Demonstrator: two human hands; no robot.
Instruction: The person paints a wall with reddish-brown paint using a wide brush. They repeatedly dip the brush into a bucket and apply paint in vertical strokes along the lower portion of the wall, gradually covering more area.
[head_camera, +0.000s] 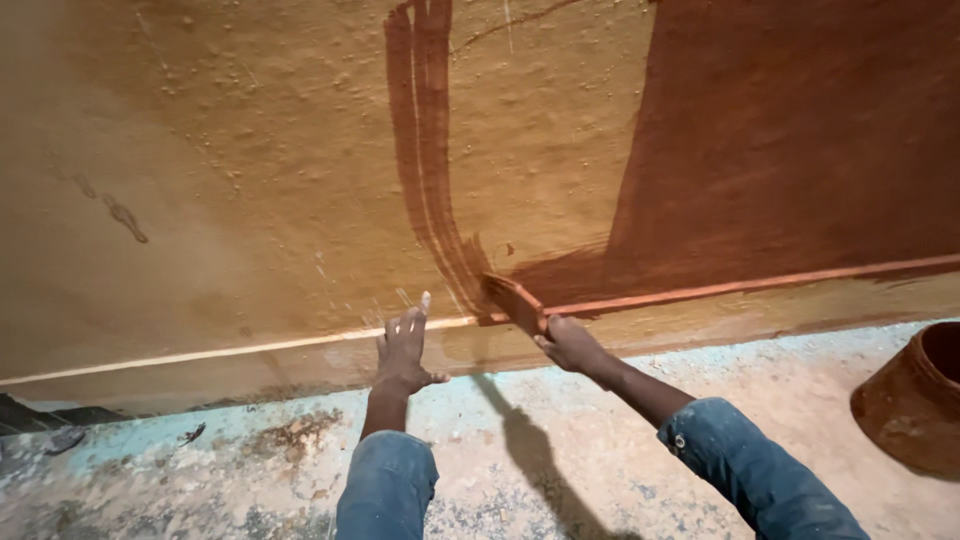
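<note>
Brush in right hand's clenched grip meets wall ledge; left hand spread flat.

**Room along the wall base: open left, pot on the right**

Rough tan plastered wall closes off everything ahead; hands can only travel along it, not past. Thin raised ledge strip runs the wall's full width low down, a lip in the way of any up/down sweep. Left hand lies flat on the wall at that strip. Right hand, w/ flat paint-soaked brush, sits just beside it; only a narrow gap btwn the two. Dusty concrete floor below is open. Rusty round metal pot stands at far right, well apart from the hands. Small dark debris far left.
</note>
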